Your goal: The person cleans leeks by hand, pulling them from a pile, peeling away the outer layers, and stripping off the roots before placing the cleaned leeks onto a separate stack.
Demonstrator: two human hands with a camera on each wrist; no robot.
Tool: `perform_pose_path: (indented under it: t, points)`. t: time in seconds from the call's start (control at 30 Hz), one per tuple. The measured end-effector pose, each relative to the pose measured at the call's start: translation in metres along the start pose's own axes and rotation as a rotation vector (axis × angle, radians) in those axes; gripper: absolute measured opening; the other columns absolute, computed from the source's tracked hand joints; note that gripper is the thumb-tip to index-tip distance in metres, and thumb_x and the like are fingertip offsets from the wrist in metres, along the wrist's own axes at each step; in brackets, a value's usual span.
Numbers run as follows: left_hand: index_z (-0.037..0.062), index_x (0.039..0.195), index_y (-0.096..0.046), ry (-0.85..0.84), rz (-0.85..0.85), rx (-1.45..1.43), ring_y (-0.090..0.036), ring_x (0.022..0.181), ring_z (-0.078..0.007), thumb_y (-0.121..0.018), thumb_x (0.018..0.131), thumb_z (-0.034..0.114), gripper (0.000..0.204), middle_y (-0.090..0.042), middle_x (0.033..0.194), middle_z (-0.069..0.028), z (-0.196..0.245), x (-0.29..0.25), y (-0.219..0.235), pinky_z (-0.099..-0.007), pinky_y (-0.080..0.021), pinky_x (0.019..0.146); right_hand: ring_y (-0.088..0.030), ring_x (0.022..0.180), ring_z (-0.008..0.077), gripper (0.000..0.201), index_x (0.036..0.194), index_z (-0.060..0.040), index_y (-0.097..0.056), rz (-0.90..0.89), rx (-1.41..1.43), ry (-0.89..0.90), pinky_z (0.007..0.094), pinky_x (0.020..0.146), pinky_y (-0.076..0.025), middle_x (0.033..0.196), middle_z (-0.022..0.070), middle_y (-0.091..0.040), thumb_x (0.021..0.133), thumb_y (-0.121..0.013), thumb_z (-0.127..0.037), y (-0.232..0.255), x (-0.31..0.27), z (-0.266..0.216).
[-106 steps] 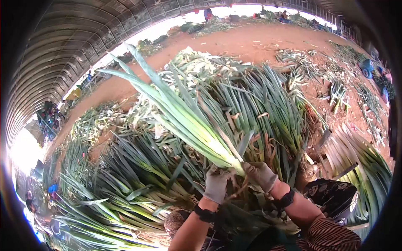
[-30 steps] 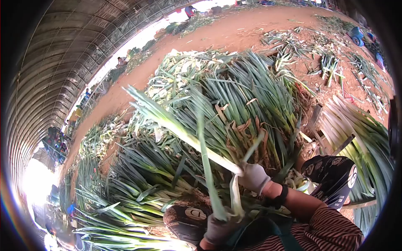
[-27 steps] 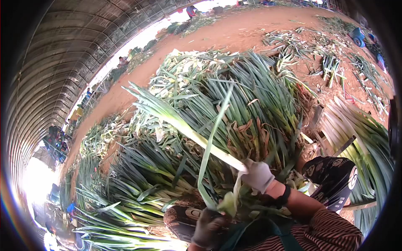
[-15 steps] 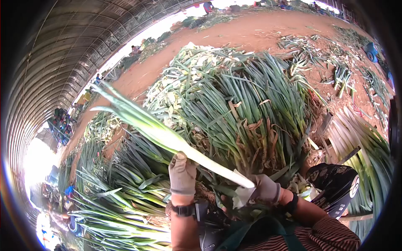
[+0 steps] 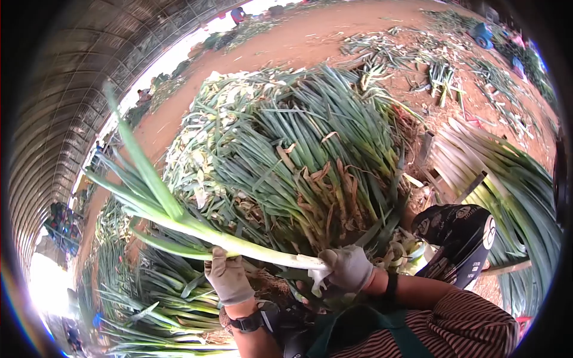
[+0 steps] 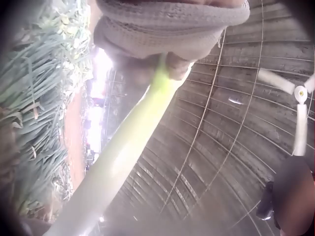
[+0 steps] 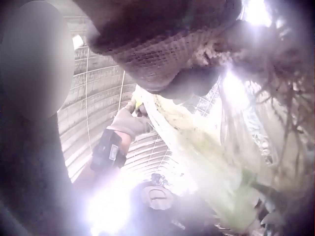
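A long green onion (image 5: 250,246) crosses in front of me, its leaves reaching up to the left and its white end to the right. My gloved left hand (image 5: 228,277) grips the stalk from below, near where white turns green. At the root end, my gloved right hand (image 5: 349,268) pinches the tip, and a pale peeled strip (image 5: 318,281) hangs beneath it. The left wrist view shows the white stalk (image 6: 123,137) coming out of the left glove (image 6: 167,29). In the right wrist view, pale peeled layers (image 7: 197,142) hang below the right glove (image 7: 167,49).
Bundles of untrimmed green onions (image 5: 322,143) lie in front, with more at lower left (image 5: 161,298). A heap of peelings (image 5: 209,125) lies behind them. Peeled green onions (image 5: 489,179) rest on a rack (image 5: 471,186) at the right, beside my knee (image 5: 459,232).
Outer leaves were pulled away by the left hand about a second ago. The left hand has since returned to the stalk, and the green onion has swung lower and to the left.
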State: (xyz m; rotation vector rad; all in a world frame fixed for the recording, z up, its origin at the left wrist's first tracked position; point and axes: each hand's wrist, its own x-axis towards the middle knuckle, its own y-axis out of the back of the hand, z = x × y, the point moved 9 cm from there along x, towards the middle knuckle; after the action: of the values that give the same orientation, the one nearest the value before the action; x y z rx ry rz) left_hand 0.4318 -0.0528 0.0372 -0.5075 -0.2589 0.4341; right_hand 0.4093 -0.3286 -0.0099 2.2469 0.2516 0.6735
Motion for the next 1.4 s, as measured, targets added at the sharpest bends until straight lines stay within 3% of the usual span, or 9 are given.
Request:
perform_pose_path:
  t: [0.17,0.33,0.6,0.83,0.93,1.03,1.13,1.27,1.4]
  points:
    - [0.0021,0.097,-0.064,0.020,0.177,0.028,-0.065,0.085,-0.0204,-0.065,0.089,0.005,0.009,-0.065,0.096,-0.0072,-0.007,-0.005,-0.008,-0.0354,-0.058,0.075,-0.065,0.065,0.0294,0.038,0.102,-0.0131,-0.063,-0.045,0.335,-0.092,0.0405,0.059,-0.052,0.072,0.0083,-0.064,0.067,-0.073,-0.025,0.011,0.003,0.005]
    - [0.0052,0.090,-0.062,0.024,0.282,0.331,-0.062,0.073,-0.0153,-0.068,0.079,-0.008,0.018,-0.065,0.088,-0.0062,-0.028,-0.011,0.009,-0.0273,-0.056,0.063,-0.065,0.070,0.0308,0.038,0.106,-0.0122,-0.063,0.109,-0.057,-0.086,0.0432,0.063,-0.051,0.082,0.0106,-0.064,0.070,-0.071,-0.022,0.020,0.000,0.000]
    - [0.0059,0.084,-0.054,0.017,-0.303,0.518,-0.062,0.069,-0.0145,-0.071,0.072,-0.014,0.029,-0.062,0.092,-0.0077,-0.054,-0.102,-0.056,-0.0269,-0.055,0.060,-0.065,0.078,0.0300,0.034,0.104,-0.0148,-0.066,0.082,-0.024,-0.240,0.0420,0.069,-0.051,0.085,0.0071,-0.064,0.072,-0.071,-0.024,0.019,-0.002,0.019]
    - [0.0076,0.084,-0.054,0.519,-0.296,-0.020,-0.064,0.062,-0.0176,-0.072,0.069,-0.016,0.034,-0.063,0.095,-0.0118,-0.077,-0.151,-0.041,-0.0305,-0.057,0.053,-0.065,0.079,0.0297,0.035,0.101,-0.0163,-0.067,0.126,0.152,-0.168,0.0411,0.070,-0.052,0.090,0.0059,-0.066,0.069,-0.076,-0.026,0.014,0.002,0.003]
    - [0.0082,0.088,-0.055,0.409,-0.441,-0.077,-0.066,0.077,-0.0183,-0.067,0.077,-0.011,0.026,-0.063,0.098,-0.0109,-0.073,-0.152,-0.047,-0.0343,-0.059,0.068,-0.065,0.081,0.0303,0.034,0.101,-0.0143,-0.067,0.127,0.276,-0.177,0.0397,0.070,-0.052,0.089,0.0066,-0.067,0.069,-0.076,-0.023,0.020,0.013,-0.006]
    - [0.0063,0.103,-0.060,0.252,-0.134,0.098,-0.063,0.098,-0.0181,-0.061,0.087,0.003,0.016,-0.064,0.103,-0.0114,-0.040,-0.146,-0.077,-0.0372,-0.052,0.088,-0.065,0.082,0.0310,0.033,0.101,-0.0117,-0.067,0.184,0.448,-0.221,0.0386,0.070,-0.053,0.088,0.0084,-0.068,0.070,-0.076,-0.020,0.017,0.031,-0.010]
    - [0.0013,0.118,-0.058,0.669,-0.290,0.070,-0.055,0.113,-0.0179,-0.055,0.094,0.018,0.030,-0.063,0.113,-0.0139,-0.047,-0.167,-0.063,-0.0371,-0.043,0.100,-0.066,0.074,0.0325,0.040,0.098,-0.0060,-0.066,0.232,0.372,-0.107,0.0374,0.065,-0.051,0.086,0.0130,-0.068,0.065,-0.082,-0.021,0.039,0.047,-0.025]
    - [-0.0017,0.102,-0.065,0.909,-0.550,0.460,-0.065,0.084,-0.0163,-0.054,0.096,0.032,0.036,-0.068,0.093,-0.0117,-0.014,-0.191,-0.015,-0.0277,-0.052,0.075,-0.060,0.075,0.0259,0.034,0.092,-0.0124,-0.065,0.425,0.004,0.078,0.0398,0.068,-0.047,0.082,0.0042,-0.058,0.064,-0.080,-0.024,0.076,0.045,-0.030]
    - [0.0002,0.092,-0.056,0.212,-0.102,0.320,-0.061,0.078,-0.0165,-0.051,0.098,0.036,0.037,-0.062,0.088,-0.0119,0.067,-0.093,0.006,-0.0254,-0.048,0.066,-0.060,0.072,0.0237,0.038,0.097,-0.0128,-0.065,0.517,-0.106,0.226,0.0369,0.066,-0.046,0.081,0.0026,-0.058,0.061,-0.077,-0.019,0.091,0.043,-0.034]
